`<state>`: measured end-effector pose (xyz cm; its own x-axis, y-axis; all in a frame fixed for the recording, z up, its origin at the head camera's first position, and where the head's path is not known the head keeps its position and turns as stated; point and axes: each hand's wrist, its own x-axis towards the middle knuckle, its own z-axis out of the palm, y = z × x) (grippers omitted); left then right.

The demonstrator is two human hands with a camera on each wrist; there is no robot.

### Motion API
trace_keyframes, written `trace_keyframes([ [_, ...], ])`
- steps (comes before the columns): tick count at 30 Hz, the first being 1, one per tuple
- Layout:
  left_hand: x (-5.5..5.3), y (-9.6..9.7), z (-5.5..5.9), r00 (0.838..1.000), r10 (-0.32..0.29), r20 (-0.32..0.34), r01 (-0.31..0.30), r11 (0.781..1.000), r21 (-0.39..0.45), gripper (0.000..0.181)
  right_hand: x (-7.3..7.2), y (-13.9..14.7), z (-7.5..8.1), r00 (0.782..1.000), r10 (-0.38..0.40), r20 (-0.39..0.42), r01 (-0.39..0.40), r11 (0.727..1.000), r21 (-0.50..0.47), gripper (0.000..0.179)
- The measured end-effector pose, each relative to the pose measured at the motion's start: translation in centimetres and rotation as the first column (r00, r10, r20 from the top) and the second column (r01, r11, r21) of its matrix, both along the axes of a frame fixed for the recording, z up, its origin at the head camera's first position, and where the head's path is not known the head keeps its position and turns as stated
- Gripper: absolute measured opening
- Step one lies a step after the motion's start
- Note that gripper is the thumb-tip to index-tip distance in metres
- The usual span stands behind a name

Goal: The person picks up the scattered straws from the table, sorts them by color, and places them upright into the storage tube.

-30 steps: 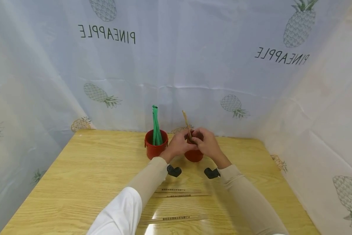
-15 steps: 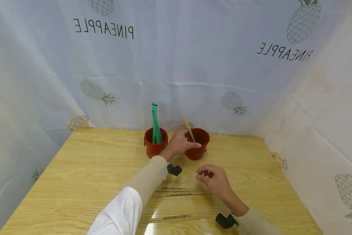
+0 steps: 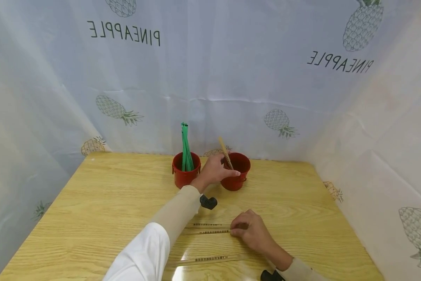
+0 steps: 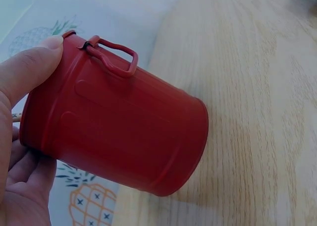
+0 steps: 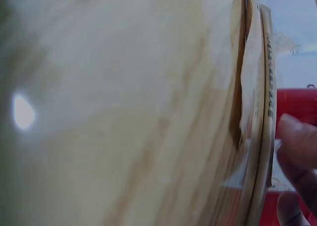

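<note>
My left hand [image 3: 214,169] grips the rim of the right-hand red bucket [image 3: 235,183], thumb over the near side. One brown paper-wrapped straw [image 3: 225,151] leans in that bucket, beside the fingers. In the left wrist view the bucket [image 4: 124,122] shows its wire handle. My right hand [image 3: 253,232] is low over the table, fingers curled, its fingertips at the right end of a printed wrapped straw [image 3: 214,232]. Whether they pinch it is unclear; in the right wrist view the fingers [image 5: 299,141] appear just beside the straws [image 5: 269,87]. Another wrapped straw [image 3: 207,224] lies just behind.
A second red bucket [image 3: 184,180] holding several green straws [image 3: 186,150] stands to the left, close to my left wrist. Another wrapped straw [image 3: 210,259] lies nearer the front of the wooden table [image 3: 119,210]. A pineapple-print curtain [image 3: 210,78] hangs behind.
My right hand has left the right bucket, come back toward me and lowered to the straws on the table. My left hand stays on the bucket's rim; the straw inside now leans left.
</note>
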<state>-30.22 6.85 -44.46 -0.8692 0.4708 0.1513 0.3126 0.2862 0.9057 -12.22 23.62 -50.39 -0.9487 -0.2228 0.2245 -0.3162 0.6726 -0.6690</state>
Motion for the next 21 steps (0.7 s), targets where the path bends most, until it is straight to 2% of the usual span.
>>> trace_keyframes([
  [7,0.3,-0.1,0.3,1.000,0.001,0.022,-0.001,1.000,0.003,0.074,-0.1,-0.5,0.0,0.999,0.017,0.038,-0.020,0.997,0.070,0.022],
  [11,0.3,-0.1,0.4,1.000,0.000,0.017,0.000,1.000,-0.002,0.075,-0.3,-0.5,0.1,0.997,0.066,0.050,-0.072,0.989,0.126,0.021],
  [16,0.2,-0.1,0.2,1.000,-0.004,0.013,0.004,1.000,-0.003,0.075,-0.5,-0.2,0.2,0.983,0.171,0.073,-0.183,0.959,0.216,0.017],
  [21,0.2,-0.1,0.2,1.000,-0.005,0.017,0.005,1.000,-0.002,0.073,-0.3,0.5,0.5,0.964,0.266,-0.007,-0.253,0.926,0.280,0.015],
])
